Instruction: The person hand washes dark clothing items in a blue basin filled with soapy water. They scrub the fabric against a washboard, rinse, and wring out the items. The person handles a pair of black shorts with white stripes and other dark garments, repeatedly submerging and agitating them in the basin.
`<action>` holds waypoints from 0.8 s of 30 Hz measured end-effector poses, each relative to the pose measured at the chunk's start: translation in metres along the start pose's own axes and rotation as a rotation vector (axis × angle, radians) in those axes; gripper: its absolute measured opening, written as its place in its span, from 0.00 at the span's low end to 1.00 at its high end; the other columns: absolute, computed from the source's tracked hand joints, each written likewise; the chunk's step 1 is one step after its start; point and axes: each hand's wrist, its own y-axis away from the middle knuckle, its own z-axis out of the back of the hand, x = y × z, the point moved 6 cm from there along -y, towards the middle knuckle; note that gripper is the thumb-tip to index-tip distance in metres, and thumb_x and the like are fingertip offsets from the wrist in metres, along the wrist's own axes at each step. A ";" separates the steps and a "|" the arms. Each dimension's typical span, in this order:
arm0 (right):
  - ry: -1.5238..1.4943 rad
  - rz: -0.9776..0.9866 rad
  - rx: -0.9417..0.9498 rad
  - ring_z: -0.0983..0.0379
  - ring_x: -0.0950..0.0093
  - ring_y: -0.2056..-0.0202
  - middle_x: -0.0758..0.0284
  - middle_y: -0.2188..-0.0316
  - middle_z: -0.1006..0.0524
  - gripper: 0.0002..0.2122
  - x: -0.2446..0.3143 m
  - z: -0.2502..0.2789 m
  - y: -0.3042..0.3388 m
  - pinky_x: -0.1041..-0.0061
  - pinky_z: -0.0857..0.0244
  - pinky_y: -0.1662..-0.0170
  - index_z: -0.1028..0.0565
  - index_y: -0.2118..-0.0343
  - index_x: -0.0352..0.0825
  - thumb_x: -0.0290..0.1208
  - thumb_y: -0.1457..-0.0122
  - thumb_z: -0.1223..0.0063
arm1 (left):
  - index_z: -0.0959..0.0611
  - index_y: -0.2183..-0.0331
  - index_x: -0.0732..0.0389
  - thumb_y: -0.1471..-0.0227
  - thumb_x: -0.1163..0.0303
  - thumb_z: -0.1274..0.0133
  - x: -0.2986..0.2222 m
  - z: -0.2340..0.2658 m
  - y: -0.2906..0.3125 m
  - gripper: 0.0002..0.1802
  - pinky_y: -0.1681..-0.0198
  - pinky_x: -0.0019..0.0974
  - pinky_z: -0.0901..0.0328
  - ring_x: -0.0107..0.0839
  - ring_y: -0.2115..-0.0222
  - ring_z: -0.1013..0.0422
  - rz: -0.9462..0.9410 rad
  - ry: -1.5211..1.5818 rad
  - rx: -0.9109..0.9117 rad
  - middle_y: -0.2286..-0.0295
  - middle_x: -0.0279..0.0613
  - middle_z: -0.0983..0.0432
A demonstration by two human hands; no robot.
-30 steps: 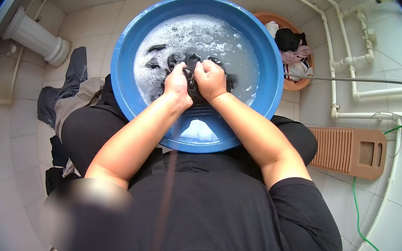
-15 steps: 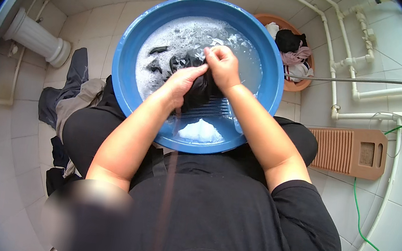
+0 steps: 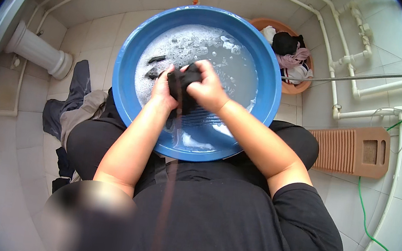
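Observation:
Both of my hands hold a wet black garment (image 3: 187, 104) over the front part of a large blue basin (image 3: 122, 90). My left hand (image 3: 165, 92) closes on its left side. My right hand (image 3: 209, 87) is wrapped round its right and upper part, to the right of the left hand. What kind of garment it is cannot be made out. Below it lies a ridged blue washing surface (image 3: 208, 120) at the near side of the basin. Cloudy water with white suds (image 3: 171, 45) fills the rest, and dark cloth (image 3: 156, 59) pokes through the foam at the left.
An orange basin (image 3: 294, 88) of mixed clothes stands behind the blue one at the right. A brown washboard (image 3: 342, 149) lies right of my knee, near a green hose (image 3: 365, 218). Dark trousers (image 3: 74, 89) and other clothes lie at the left by a white column (image 3: 43, 51).
Both hands have come a little lower and bunched the black garment between them. My right hand has moved from the left fingertips to a fist round the cloth.

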 end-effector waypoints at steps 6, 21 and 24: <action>0.710 0.505 0.006 0.29 0.61 0.77 0.63 0.80 0.28 0.09 0.034 -0.039 0.029 0.68 0.34 0.72 0.28 0.78 0.40 0.38 0.60 0.43 | 0.25 0.74 0.57 0.49 0.54 0.53 0.011 0.014 -0.022 0.16 0.70 0.35 0.33 0.31 0.77 0.30 -0.096 -0.142 0.189 0.79 0.38 0.27; 0.701 0.073 -0.414 0.30 0.56 0.73 0.56 0.78 0.27 0.13 -0.015 0.031 -0.008 0.62 0.36 0.70 0.29 0.79 0.34 0.40 0.50 0.49 | 0.21 0.65 0.60 0.54 0.52 0.48 0.024 -0.025 0.022 0.21 0.63 0.32 0.35 0.33 0.69 0.29 0.111 -0.363 0.124 0.68 0.41 0.25; 0.797 0.048 -0.232 0.29 0.61 0.71 0.58 0.71 0.26 0.15 -0.017 0.050 -0.019 0.68 0.35 0.67 0.27 0.76 0.34 0.44 0.49 0.49 | 0.22 0.65 0.63 0.60 0.67 0.42 0.013 -0.034 0.021 0.17 0.65 0.29 0.37 0.24 0.70 0.31 -0.084 -1.097 0.259 0.71 0.36 0.26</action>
